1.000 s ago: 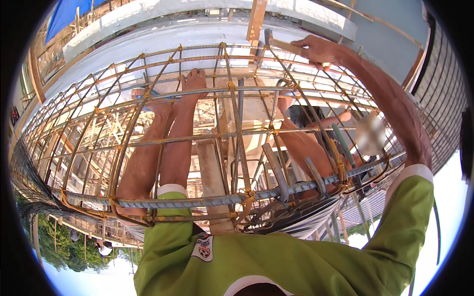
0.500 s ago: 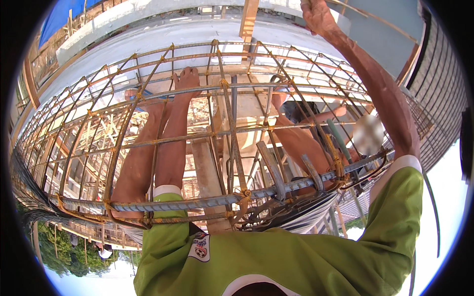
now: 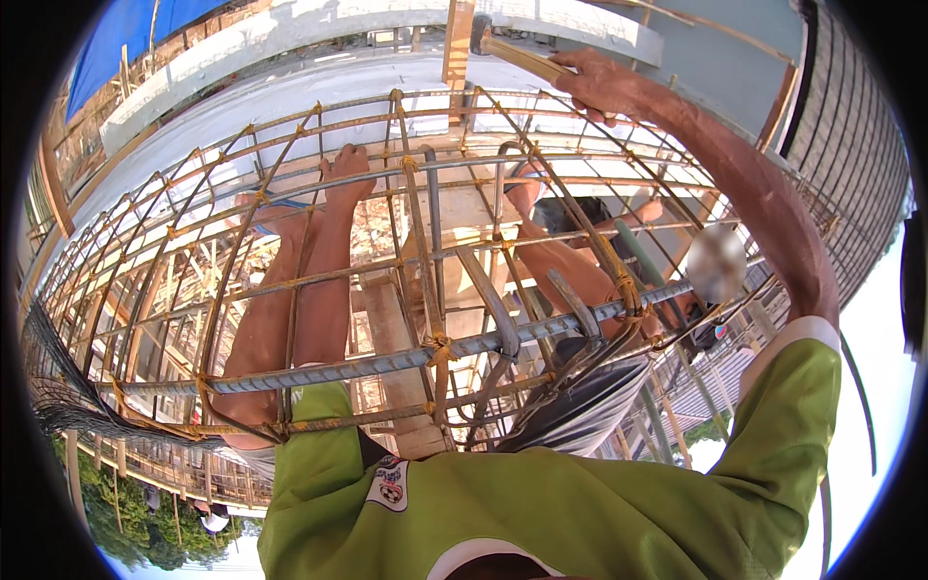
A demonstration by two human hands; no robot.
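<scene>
the wearer's two hands [image 3: 597, 83], one hammer [image 3: 523, 58], one blue tarp [image 3: 108, 46]

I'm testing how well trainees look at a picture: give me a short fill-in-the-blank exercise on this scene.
1. The person's right hand holds a ____ by its wooden handle.
2. Of the person's two hands, the one lower in the picture, at the steel cage, is the ____.
3. The person's shirt is ____ with a white collar.

Missing words: hammer; left hand; green.
</scene>
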